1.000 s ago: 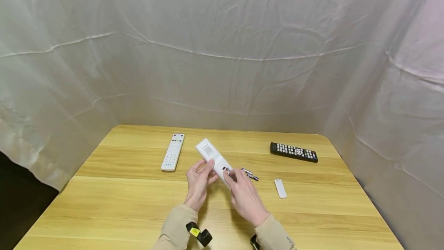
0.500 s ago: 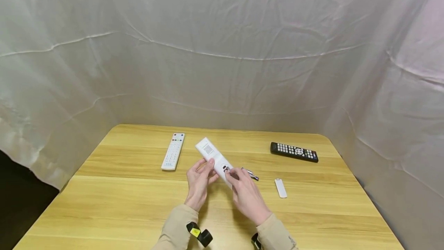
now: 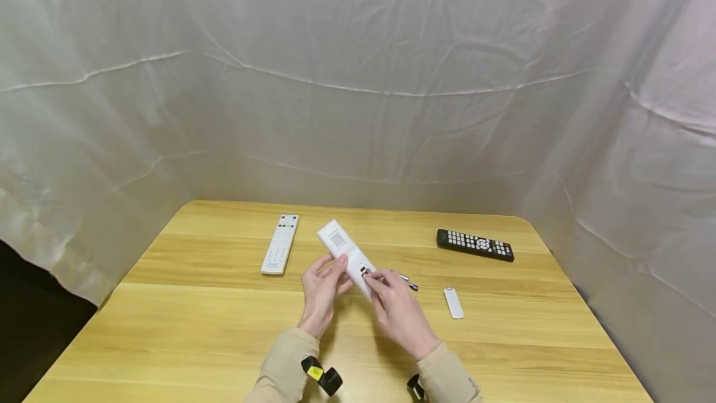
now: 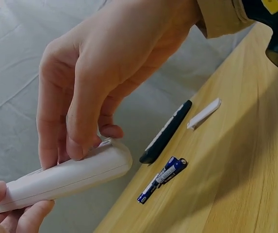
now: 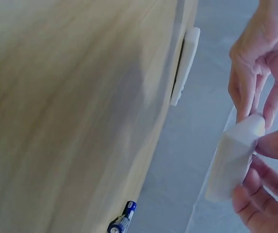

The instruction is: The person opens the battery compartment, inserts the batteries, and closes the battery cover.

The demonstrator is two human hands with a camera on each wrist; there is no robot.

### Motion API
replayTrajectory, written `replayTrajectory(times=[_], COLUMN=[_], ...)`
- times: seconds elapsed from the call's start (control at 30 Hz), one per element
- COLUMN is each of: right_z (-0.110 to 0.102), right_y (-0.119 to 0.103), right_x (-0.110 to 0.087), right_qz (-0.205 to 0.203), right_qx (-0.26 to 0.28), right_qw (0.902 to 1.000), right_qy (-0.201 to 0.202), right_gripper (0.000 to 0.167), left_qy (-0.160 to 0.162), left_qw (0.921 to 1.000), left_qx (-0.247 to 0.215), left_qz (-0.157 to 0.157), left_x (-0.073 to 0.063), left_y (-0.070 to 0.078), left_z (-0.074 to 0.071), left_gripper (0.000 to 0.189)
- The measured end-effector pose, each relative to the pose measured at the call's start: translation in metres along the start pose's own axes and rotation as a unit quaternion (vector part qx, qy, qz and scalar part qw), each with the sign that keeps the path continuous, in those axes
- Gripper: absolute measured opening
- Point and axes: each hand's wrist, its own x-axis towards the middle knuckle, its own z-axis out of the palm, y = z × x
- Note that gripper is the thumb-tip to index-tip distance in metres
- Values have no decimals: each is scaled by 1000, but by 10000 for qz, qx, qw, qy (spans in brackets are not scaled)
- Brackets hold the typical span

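A white remote control [image 3: 339, 241] is held back side up above the table, its battery compartment exposed near the lower end. My left hand [image 3: 321, 297] grips it around the middle, thumb on the back and fingers beneath. The right hand [image 3: 404, 316] has bent fingertips at the compartment, where dark spots show. Seen from the left wrist, these fingers [image 4: 80, 121] reach down onto the remote's end; the compartment's inside is hidden there. In the right wrist view the right thumb and fingers close around that end. Beside the right hand lie two blue-and-silver batteries [image 3: 411, 286].
A small white battery cover [image 3: 454, 303] lies right of the batteries. Behind it is a black remote [image 3: 475, 245] with pale buttons. Another white remote [image 3: 279, 245], buttons up, rests to the left. Grey cloth [image 3: 358, 142] hangs around the wooden table [image 3: 196, 322].
The right fingertips have shifted slightly down along the compartment, leaving more of its dark spots in view. The held remote has moved very slightly; the left grip is unchanged.
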Motion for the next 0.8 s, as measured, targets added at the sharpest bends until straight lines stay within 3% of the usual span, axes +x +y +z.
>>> replayTrajectory(times=[0.2,0.37,0.6,0.8], right_z=[-7,-17,-33,-34], right_y=[16,39,64,67], right_x=[4,6,4,2], right_qz=[403,806,1804,2006], right_qx=[924,843,465,371], right_qw=[9941,9911,9824,9751], right_qy=[397,644,-141,-864], right_gripper=[22,19,25,20], left_qy=[45,-6,-71,-119], left_qw=[9998,9996,9997,9996], left_qx=[173,268,247,240], left_qz=[-28,0,-43,-44], left_x=[1,1,1,1], left_y=[0,0,2,1], left_z=[-3,-4,-5,-4], left_gripper=[43,44,45,44])
